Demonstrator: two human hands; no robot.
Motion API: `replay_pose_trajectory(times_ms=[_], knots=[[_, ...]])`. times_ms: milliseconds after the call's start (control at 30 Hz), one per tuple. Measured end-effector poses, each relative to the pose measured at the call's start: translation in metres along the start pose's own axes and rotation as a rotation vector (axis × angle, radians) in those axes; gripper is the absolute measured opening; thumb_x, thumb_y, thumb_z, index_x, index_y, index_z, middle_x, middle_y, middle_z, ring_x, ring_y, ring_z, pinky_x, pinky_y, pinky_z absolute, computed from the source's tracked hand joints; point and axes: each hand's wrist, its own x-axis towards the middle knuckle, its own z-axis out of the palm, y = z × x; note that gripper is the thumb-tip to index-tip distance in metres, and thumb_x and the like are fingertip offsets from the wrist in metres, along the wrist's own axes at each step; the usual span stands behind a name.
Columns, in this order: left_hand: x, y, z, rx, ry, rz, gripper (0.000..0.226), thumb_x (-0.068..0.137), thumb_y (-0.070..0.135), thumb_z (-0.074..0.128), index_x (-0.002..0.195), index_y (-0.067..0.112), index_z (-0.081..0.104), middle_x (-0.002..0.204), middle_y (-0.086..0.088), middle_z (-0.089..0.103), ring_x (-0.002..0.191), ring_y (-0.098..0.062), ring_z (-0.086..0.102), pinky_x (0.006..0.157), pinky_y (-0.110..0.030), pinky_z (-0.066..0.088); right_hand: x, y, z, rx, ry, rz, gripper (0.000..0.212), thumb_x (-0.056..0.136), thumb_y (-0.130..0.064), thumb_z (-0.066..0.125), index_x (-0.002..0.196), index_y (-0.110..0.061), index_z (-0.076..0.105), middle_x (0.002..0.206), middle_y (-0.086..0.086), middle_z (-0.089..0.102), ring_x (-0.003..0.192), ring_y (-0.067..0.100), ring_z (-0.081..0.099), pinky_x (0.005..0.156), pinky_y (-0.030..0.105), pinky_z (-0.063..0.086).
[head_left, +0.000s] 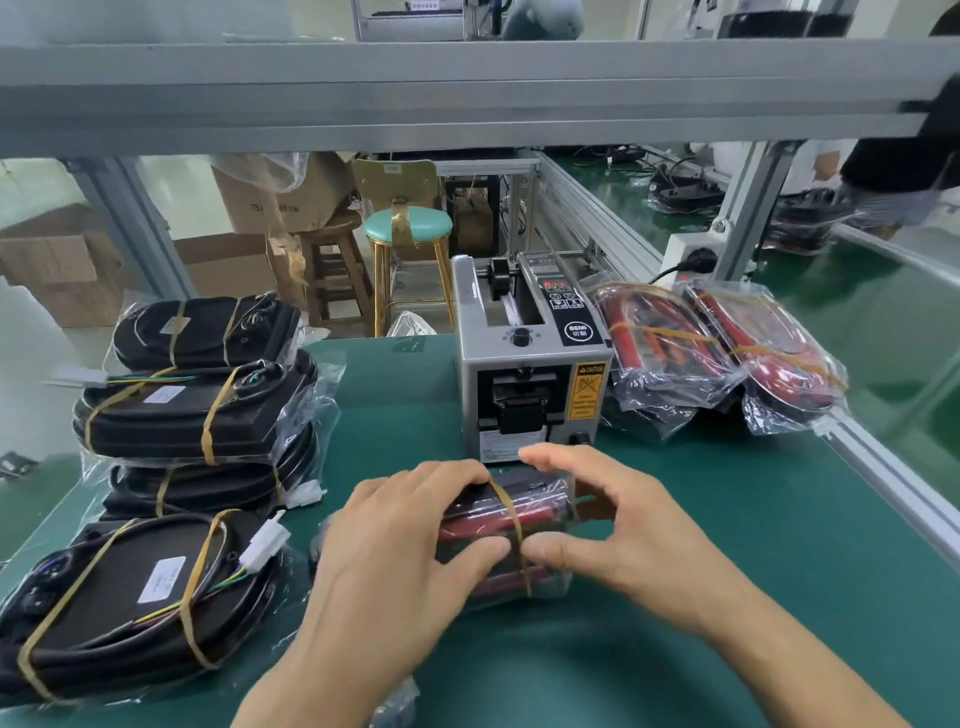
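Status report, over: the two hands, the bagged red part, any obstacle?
Left hand and right hand grip red-and-black part in clear plastic bag, tan rubber band round it. Grey tape dispenser close behind.

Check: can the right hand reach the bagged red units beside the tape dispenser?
Probably yes: the right hand only pinches the banded red bundle, and only green mat lies between it and the bagged red units.

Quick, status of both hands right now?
Left hand: fingers curled over the bagged red bundle, holding it.
Right hand: holding the same bundle's right end between thumb and fingers.
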Motion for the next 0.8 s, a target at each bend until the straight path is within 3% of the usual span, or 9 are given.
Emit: replay_pose_trajectory(times_ms=[133, 200, 300, 333, 400, 500, 567, 633, 800], knots=[[0.004, 0.001, -0.001, -0.039, -0.045, 0.051, 0.038, 0.069, 0.041, 0.065, 0.106, 0.043, 0.055, 0.106, 0.033, 0.056, 0.091, 0.004, 0.051, 0.074, -0.014, 0.034, 0.000, -0.006, -0.009, 0.126, 0.158, -0.132, 0.011, 0.077, -0.013, 0.076, 0.083, -0.022, 0.077, 0.093, -0.008, 0.066, 0.084, 0.007, 0.062, 0.076, 0.016, 0.046], [0.004, 0.002, 0.000, 0.014, -0.034, 0.121, 0.040, 0.070, 0.032, 0.067, 0.108, 0.042, 0.060, 0.118, 0.030, 0.056, 0.091, 0.001, 0.049, 0.075, -0.012, 0.035, -0.004, -0.006, -0.007, -0.070, 0.247, -0.271, 0.005, 0.081, -0.010, 0.073, 0.080, -0.014, 0.076, 0.084, -0.007, 0.064, 0.076, 0.009, 0.060, 0.071, 0.018, 0.046], [0.005, 0.001, 0.003, 0.063, -0.008, 0.213, 0.034, 0.077, 0.030, 0.061, 0.109, 0.037, 0.068, 0.122, 0.016, 0.061, 0.089, -0.002, 0.044, 0.071, -0.008, 0.031, -0.015, 0.002, 0.007, -0.544, 0.362, -0.556, 0.015, 0.088, -0.015, 0.063, 0.082, -0.010, 0.076, 0.085, -0.001, 0.066, 0.071, 0.016, 0.059, 0.063, 0.027, 0.047], [0.006, -0.001, 0.003, 0.075, -0.007, 0.265, 0.033, 0.080, 0.030, 0.055, 0.110, 0.037, 0.069, 0.121, 0.013, 0.063, 0.087, -0.003, 0.043, 0.068, -0.012, 0.032, -0.020, 0.006, 0.011, -0.537, 0.369, -0.592, 0.015, 0.088, -0.017, 0.063, 0.081, -0.011, 0.076, 0.086, -0.001, 0.068, 0.070, 0.017, 0.060, 0.062, 0.027, 0.047], [0.005, -0.008, 0.002, 0.073, -0.007, 0.336, 0.034, 0.084, 0.030, 0.048, 0.112, 0.039, 0.067, 0.119, 0.009, 0.065, 0.082, -0.003, 0.040, 0.072, -0.018, 0.034, -0.022, 0.004, 0.012, -0.183, 0.351, -0.453, 0.013, 0.085, -0.025, 0.068, 0.080, -0.016, 0.076, 0.087, -0.007, 0.069, 0.074, 0.013, 0.063, 0.067, 0.022, 0.049], [0.002, -0.016, -0.006, 0.036, 0.016, 0.312, 0.032, 0.088, 0.033, 0.046, 0.113, 0.044, 0.061, 0.120, 0.014, 0.063, 0.072, -0.001, 0.041, 0.072, -0.019, 0.037, 0.001, -0.002, 0.003, 0.316, 0.501, 0.082, 0.009, 0.082, -0.025, 0.070, 0.076, -0.027, 0.076, 0.074, -0.011, 0.069, 0.064, 0.001, 0.059, 0.059, 0.013, 0.048], [-0.002, -0.018, -0.010, 0.046, 0.030, 0.286, 0.032, 0.088, 0.034, 0.045, 0.110, 0.043, 0.067, 0.118, 0.016, 0.063, 0.068, -0.003, 0.043, 0.070, -0.015, 0.036, 0.025, 0.005, 0.003, 0.384, 0.530, 0.374, 0.015, 0.084, -0.020, 0.069, 0.073, -0.028, 0.077, 0.056, -0.011, 0.062, 0.050, 0.001, 0.049, 0.049, 0.013, 0.044], [-0.005, -0.016, -0.011, 0.079, 0.053, 0.272, 0.032, 0.086, 0.035, 0.046, 0.105, 0.039, 0.071, 0.114, 0.017, 0.064, 0.069, -0.006, 0.039, 0.068, -0.013, 0.035, 0.048, 0.006, 0.008, 0.432, 0.545, 0.525, 0.015, 0.085, -0.018, 0.069, 0.074, -0.027, 0.073, 0.045, -0.013, 0.053, 0.043, 0.002, 0.042, 0.044, 0.013, 0.040], [-0.005, -0.012, -0.011, 0.124, 0.099, 0.254, 0.033, 0.082, 0.034, 0.046, 0.101, 0.038, 0.073, 0.107, 0.015, 0.067, 0.073, -0.003, 0.031, 0.066, -0.014, 0.030, 0.080, 0.013, 0.024, 0.528, 0.701, 0.621, 0.005, 0.082, -0.017, 0.074, 0.078, -0.018, 0.071, 0.058, -0.010, 0.054, 0.054, 0.004, 0.045, 0.059, 0.019, 0.040]])
